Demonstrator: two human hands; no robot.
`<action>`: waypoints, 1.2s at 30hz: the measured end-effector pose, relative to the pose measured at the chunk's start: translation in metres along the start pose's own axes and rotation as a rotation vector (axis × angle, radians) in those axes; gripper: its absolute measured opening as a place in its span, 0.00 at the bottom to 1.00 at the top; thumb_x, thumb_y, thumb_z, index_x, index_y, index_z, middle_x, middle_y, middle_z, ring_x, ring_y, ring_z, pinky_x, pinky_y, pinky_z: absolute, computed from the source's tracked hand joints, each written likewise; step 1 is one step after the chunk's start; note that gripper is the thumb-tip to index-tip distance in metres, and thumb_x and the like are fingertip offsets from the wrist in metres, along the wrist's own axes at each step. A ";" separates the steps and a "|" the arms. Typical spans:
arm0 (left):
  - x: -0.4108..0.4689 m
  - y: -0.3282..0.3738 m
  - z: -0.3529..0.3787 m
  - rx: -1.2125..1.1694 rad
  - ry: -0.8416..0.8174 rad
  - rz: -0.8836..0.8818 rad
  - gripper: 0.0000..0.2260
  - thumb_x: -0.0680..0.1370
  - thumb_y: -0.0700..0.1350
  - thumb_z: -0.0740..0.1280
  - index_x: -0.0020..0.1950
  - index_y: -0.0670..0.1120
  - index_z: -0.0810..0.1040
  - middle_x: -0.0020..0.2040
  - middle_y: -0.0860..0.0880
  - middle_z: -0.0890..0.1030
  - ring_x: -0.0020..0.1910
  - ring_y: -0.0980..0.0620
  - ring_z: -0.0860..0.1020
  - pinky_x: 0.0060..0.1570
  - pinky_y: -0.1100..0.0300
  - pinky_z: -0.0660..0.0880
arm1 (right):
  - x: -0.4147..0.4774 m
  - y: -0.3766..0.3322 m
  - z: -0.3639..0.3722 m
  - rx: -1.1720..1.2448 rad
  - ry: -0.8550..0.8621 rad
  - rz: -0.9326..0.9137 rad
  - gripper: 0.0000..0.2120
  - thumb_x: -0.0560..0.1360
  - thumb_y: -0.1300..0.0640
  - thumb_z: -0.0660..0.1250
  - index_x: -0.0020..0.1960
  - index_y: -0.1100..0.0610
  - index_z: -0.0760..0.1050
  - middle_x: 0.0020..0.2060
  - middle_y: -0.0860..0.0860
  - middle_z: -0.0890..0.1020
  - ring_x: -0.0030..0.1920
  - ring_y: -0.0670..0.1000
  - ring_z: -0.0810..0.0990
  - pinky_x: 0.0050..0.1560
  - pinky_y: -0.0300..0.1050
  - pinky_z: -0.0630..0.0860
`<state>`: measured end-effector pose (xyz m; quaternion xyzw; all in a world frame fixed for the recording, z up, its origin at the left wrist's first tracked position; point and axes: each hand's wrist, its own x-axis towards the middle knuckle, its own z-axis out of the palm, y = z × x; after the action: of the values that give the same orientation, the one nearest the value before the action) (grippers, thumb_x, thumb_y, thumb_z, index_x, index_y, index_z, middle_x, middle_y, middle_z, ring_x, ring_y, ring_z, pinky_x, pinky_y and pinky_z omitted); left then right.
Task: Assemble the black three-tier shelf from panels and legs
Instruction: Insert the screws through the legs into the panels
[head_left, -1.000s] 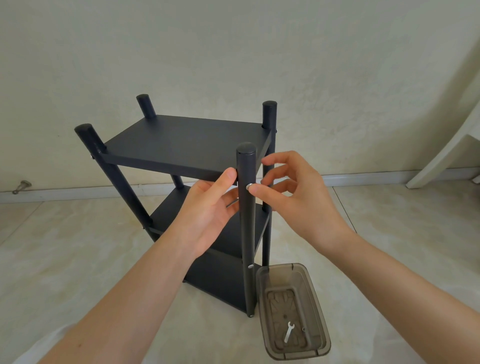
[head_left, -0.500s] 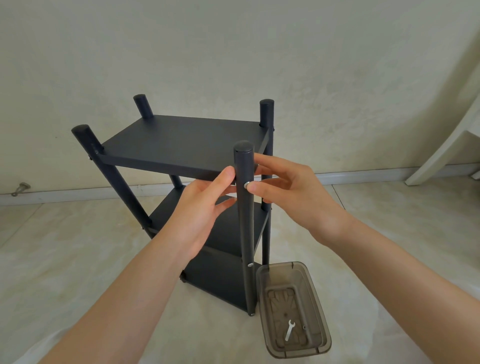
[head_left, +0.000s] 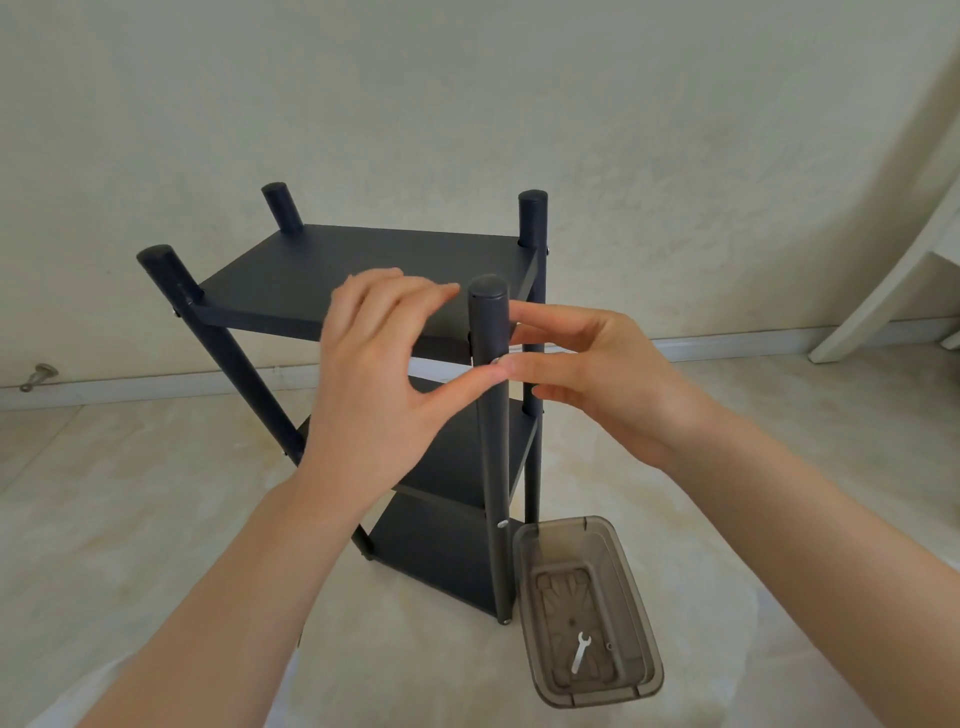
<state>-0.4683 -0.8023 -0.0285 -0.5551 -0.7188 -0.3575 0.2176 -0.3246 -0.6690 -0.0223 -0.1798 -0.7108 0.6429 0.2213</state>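
The black three-tier shelf (head_left: 363, 270) stands upright on the floor with its four legs fitted. My left hand (head_left: 384, 379) lies over the front right corner of the top panel, fingers on top and thumb beneath, the thumb tip reaching the front right leg (head_left: 491, 467). A small silver screw (head_left: 496, 359) sits in that leg just under the top panel. My right hand (head_left: 592, 374) comes in from the right, its fingertips pinched at the screw head and the other fingers curled beside the leg.
A clear brown plastic tray (head_left: 644, 670) lies on the floor by the shelf's front right foot, with a small silver wrench (head_left: 579, 652) inside. A white furniture leg (head_left: 883, 291) leans at the right wall. A metal doorstop (head_left: 39, 375) sits at the left baseboard.
My left hand has risen from under the top panel to lie over its corner. My right hand stays at the screw, fingers shifted slightly.
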 end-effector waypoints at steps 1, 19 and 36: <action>0.000 0.000 0.001 -0.026 -0.058 -0.021 0.30 0.74 0.65 0.65 0.65 0.43 0.80 0.63 0.47 0.79 0.69 0.48 0.68 0.69 0.44 0.67 | 0.000 0.000 0.000 0.004 -0.008 0.005 0.18 0.70 0.56 0.77 0.57 0.40 0.83 0.52 0.55 0.82 0.47 0.46 0.80 0.48 0.42 0.77; -0.002 0.000 0.012 -0.072 -0.092 0.006 0.20 0.77 0.59 0.63 0.61 0.50 0.83 0.65 0.53 0.80 0.70 0.50 0.73 0.76 0.38 0.53 | -0.003 -0.006 -0.009 0.030 0.021 0.029 0.19 0.78 0.66 0.67 0.65 0.49 0.79 0.51 0.51 0.86 0.53 0.51 0.85 0.52 0.43 0.80; -0.004 -0.001 0.015 -0.005 -0.044 0.076 0.17 0.80 0.55 0.65 0.59 0.44 0.83 0.60 0.48 0.83 0.66 0.45 0.77 0.72 0.39 0.60 | -0.006 0.225 -0.025 -1.123 -0.462 0.710 0.12 0.78 0.62 0.60 0.37 0.62 0.73 0.35 0.58 0.75 0.36 0.54 0.74 0.45 0.47 0.72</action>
<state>-0.4664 -0.7937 -0.0414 -0.5902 -0.7010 -0.3385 0.2137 -0.3128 -0.6271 -0.2441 -0.3469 -0.8625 0.2338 -0.2849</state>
